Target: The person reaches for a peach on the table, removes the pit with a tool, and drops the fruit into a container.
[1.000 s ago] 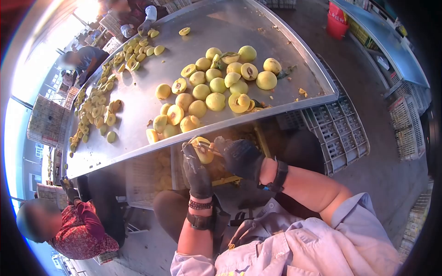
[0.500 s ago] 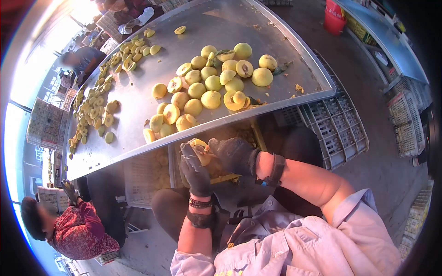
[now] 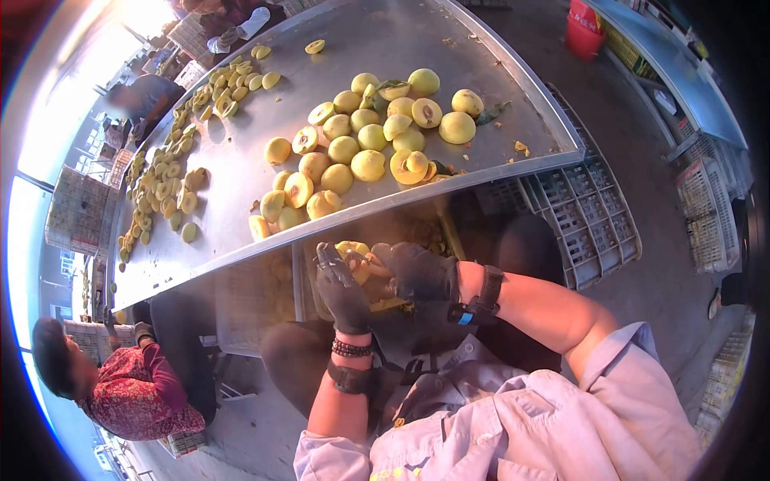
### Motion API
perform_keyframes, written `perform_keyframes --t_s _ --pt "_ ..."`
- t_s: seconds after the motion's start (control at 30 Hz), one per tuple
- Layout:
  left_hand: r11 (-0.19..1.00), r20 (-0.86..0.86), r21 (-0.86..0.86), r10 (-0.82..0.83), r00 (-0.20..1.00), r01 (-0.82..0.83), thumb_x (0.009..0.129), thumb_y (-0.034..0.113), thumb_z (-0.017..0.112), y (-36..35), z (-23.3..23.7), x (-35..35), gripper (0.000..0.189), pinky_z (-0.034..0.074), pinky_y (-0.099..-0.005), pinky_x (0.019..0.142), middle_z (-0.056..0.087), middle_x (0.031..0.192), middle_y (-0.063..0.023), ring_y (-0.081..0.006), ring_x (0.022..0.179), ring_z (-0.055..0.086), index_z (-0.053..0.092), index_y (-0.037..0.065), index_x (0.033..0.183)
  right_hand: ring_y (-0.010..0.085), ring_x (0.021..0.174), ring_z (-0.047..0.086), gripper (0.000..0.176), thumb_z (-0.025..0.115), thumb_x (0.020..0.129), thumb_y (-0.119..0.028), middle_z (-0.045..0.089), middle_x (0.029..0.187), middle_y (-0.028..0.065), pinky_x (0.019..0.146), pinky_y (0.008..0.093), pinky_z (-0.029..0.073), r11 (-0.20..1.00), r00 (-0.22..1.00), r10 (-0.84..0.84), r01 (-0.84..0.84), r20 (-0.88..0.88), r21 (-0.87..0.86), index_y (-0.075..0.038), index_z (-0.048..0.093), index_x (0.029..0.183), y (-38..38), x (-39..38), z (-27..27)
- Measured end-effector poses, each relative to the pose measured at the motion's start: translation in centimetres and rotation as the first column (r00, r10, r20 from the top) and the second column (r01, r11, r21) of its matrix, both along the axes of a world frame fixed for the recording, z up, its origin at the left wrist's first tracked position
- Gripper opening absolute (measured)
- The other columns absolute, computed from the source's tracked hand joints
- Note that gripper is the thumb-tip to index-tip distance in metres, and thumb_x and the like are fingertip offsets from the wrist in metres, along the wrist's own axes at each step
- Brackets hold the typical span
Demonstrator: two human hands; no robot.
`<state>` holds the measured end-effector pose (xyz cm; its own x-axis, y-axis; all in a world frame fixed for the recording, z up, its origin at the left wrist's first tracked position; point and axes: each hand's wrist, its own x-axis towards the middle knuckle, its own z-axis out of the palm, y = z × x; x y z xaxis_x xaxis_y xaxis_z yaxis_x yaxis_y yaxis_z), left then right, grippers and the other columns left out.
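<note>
We grasp one rounded yellow fruit (image 3: 350, 247) in our black-gloved left hand (image 3: 340, 290), just off the near edge of one silver metal table (image 3: 241, 172); our black-gloved right hand (image 3: 415, 272) touches the fruit, its grip unclear. Bare metal separates two yellow-green fruit piles (image 3: 371, 137), left and right.

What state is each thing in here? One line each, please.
Held fruit: gripped, partly hidden
Left hand: gloved, cupping held fruit
Right hand: gloved, curled at held fruit
Nearer fruit pile: some whole, some halved
Far-left fruit pile: mostly cut
Metal table: partly covered
Red bucket: standing
</note>
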<state>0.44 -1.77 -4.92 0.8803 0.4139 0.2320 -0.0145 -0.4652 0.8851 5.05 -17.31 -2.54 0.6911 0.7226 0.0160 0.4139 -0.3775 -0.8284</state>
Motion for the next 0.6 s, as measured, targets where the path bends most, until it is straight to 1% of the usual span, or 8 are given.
perform_keyframes --t_s 0.1,0.2,0.27,0.4,0.43,0.5,0.57,0.6 --pt "1.0 0.02 0.001 0.003 1.0 -0.003 0.101 0.026 0.04 -0.5 0.3 0.3 0.041 0.044 -0.0316 0.089 0.059 0.111 -0.0158 -0.0192 0.1 0.056 0.05 -0.008 0.123 0.0399 0.092 0.06 0.037 0.069 0.071 -0.012 0.062 0.091 0.0253 0.077 0.0446 0.048 0.999 1.0 -0.011 0.011 0.001 -0.035 0.002 0.05 0.099 0.0 0.3 0.0" --pt "0.998 -0.039 -0.061 0.013 0.999 -0.015 0.1 0.023 0.042 -0.9 1.4 0.5 0.038 0.046 -0.0334 0.084 0.061 0.108 -0.0177 -0.0219 0.095 0.058 0.052 -0.008 0.12 0.0399 0.091 0.061 0.038 0.068 0.071 -0.012 0.062 0.09 0.0258 0.077 0.0444 0.048 0.993 0.997 -0.069 0.071 0.025 -0.091 0.003 0.05 0.101 0.6 -0.2 0.1" --pt "0.995 -0.038 0.003 0.099 0.994 -0.099 0.099 0.021 0.043 -1.4 1.5 0.4 0.036 0.047 -0.0338 0.081 0.061 0.105 -0.0183 -0.0235 0.091 0.059 0.052 -0.008 0.119 0.0398 0.09 0.061 0.038 0.067 0.071 -0.012 0.062 0.09 0.026 0.076 0.0443 0.048 0.987 0.992 -0.125 0.128 0.037 -0.099 0.003 0.05 0.102 1.2 -0.6 -0.9" --pt "0.992 -0.005 0.059 0.112 0.994 -0.112 0.098 0.02 0.046 -1.8 1.5 0.5 0.035 0.048 -0.0346 0.078 0.061 0.101 -0.019 -0.0267 0.086 0.06 0.053 -0.008 0.118 0.0395 0.089 0.062 0.037 0.065 0.072 -0.011 0.063 0.089 0.0253 0.076 0.0443 0.048 0.996 0.996 -0.093 0.093 0.015 -0.007 0.003 0.051 0.103 0.7 -0.8 -0.6" --pt "0.969 0.034 0.226 0.09 0.995 -0.095 0.098 0.021 0.046 -1.6 1.1 0.5 0.035 0.048 -0.0343 0.077 0.062 0.099 -0.018 -0.0255 0.086 0.06 0.053 -0.008 0.117 0.0396 0.089 0.061 0.036 0.065 0.072 -0.011 0.062 0.089 0.0253 0.076 0.0444 0.048 0.996 0.996 -0.087 0.087 -0.004 -0.017 0.003 0.051 0.103 0.6 -0.7 -0.3" --pt "0.839 0.098 0.539 0.028 0.995 -0.077 0.099 0.023 0.046 -0.7 -0.4 0.8 0.036 0.048 -0.0339 0.075 0.062 0.097 -0.016 -0.0229 0.085 0.059 0.054 -0.008 0.115 0.0399 0.089 0.061 0.035 0.065 0.072 -0.011 0.062 0.089 0.0252 0.076 0.0445 0.048 0.998 0.998 -0.062 0.061 -0.02 -0.035 0.003 0.052 0.102 0.4 -0.6 -0.1" --pt "0.952 0.056 0.307 -0.003 0.998 -0.015 0.099 0.025 0.045 0.0 -1.5 1.0 0.036 0.047 -0.0324 0.073 0.063 0.094 -0.0141 -0.0197 0.084 0.058 0.055 -0.007 0.113 0.0401 0.089 0.061 0.035 0.065 0.071 -0.011 0.062 0.089 0.0251 0.076 0.0446 0.048 0.998 1.0 -0.025 0.024 -0.014 -0.054 0.003 0.053 0.101 0.2 -0.6 -0.1" --pt "0.983 0.04 0.181 -0.021 0.999 0.013 0.099 0.025 0.045 0.0 -1.2 1.2 0.037 0.047 -0.0316 0.072 0.063 0.093 -0.0131 -0.018 0.083 0.058 0.055 -0.007 0.113 0.0401 0.089 0.061 0.035 0.066 0.071 -0.012 0.062 0.089 0.0251 0.076 0.0446 0.048 1.0 0.999 -0.027 0.027 -0.034 -0.011 0.003 0.053 0.101 0.3 -0.4 -0.4"
